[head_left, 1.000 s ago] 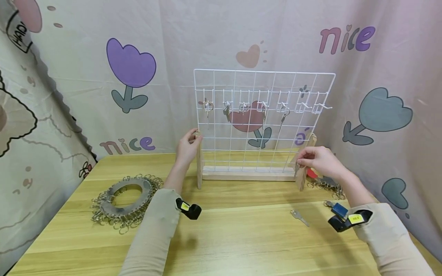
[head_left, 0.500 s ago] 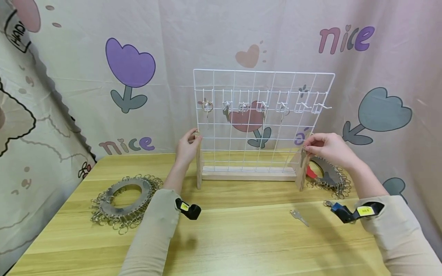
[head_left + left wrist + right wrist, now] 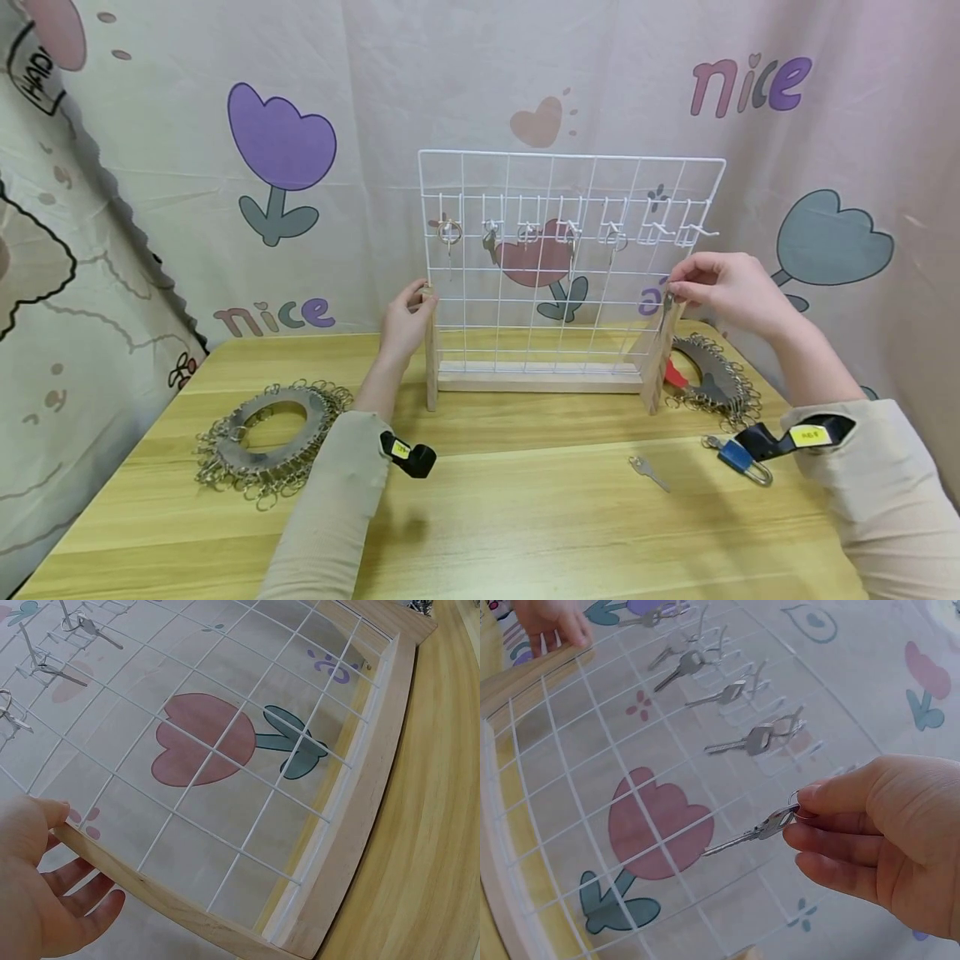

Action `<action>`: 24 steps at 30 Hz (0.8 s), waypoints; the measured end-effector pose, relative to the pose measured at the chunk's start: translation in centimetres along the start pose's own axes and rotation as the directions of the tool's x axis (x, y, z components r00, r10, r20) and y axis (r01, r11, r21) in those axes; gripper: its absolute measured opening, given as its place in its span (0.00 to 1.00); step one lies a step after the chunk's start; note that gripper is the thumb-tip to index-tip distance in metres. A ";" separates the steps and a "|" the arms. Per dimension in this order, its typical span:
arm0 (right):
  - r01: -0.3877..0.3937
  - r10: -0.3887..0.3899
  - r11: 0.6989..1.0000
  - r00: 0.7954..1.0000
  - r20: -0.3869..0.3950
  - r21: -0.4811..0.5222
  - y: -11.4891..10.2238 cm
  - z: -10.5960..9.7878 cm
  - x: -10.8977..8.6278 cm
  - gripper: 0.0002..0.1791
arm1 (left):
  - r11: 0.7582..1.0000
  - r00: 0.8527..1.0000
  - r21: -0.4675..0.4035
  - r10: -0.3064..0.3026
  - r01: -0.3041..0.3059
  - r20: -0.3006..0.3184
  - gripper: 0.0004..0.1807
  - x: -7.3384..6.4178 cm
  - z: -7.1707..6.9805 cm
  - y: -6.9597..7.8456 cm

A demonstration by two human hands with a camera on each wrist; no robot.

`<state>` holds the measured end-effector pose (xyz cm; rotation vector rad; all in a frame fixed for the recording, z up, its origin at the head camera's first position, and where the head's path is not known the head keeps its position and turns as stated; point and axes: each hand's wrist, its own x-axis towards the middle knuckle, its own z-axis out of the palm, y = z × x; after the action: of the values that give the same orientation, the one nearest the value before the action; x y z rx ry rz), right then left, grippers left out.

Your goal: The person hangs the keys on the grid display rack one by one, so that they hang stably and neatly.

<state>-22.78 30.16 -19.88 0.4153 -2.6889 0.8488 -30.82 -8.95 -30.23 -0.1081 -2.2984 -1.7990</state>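
Note:
A white wire grid rack (image 3: 540, 382) with wooden feet stands on the table, with a row of hooks across it. My left hand (image 3: 407, 321) holds the top of its left wooden post (image 3: 165, 892), thumb on one side and fingers on the other. My right hand (image 3: 738, 292) is in front of the rack's right post, below the rightmost hooks. Between thumb and index finger it pinches the ring of a silver key (image 3: 769, 825), whose blade points away from the fingers. Several hooks to the left carry keys on rings, one being a hanging key (image 3: 759, 740). The two rightmost hooks bear nothing.
A grey metal ring (image 3: 232, 454) edged with many small key rings lies at the left. Behind the right post is a similar ring (image 3: 716, 367) with a red piece. A blue padlock (image 3: 737, 455) and a loose key (image 3: 648, 472) lie at front right.
My right hand has risen along the rack's right post with the key, shifting right and up towards the hooks. The left hand stays on the left post.

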 end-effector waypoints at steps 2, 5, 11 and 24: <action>0.012 -0.013 1.000 1.000 -0.019 -0.017 -0.3 -0.3 0.2 0.07 | 1.000 1.000 0.005 -0.001 0.001 0.002 0.27 0.0 0.0 0.0; 0.025 -0.027 0.999 0.999 -0.040 -0.027 -0.7 -0.7 0.3 0.06 | 1.000 1.000 0.006 -0.002 0.002 0.001 0.26 0.1 0.0 -0.1; 0.033 -0.036 0.998 0.997 -0.067 -0.049 -0.9 -1.2 0.8 0.10 | 1.000 1.000 0.008 -0.005 0.005 0.001 0.27 0.2 0.0 -0.2; 0.049 -0.054 0.998 0.988 -0.141 -0.035 -1.6 -1.8 1.8 0.11 | 1.000 1.000 0.004 -0.012 0.012 0.004 0.26 0.2 0.0 -0.1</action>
<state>-23.49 29.69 -17.02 0.3997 -2.5460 0.7891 -31.03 -9.01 -30.32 -0.0978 -2.3104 -1.8017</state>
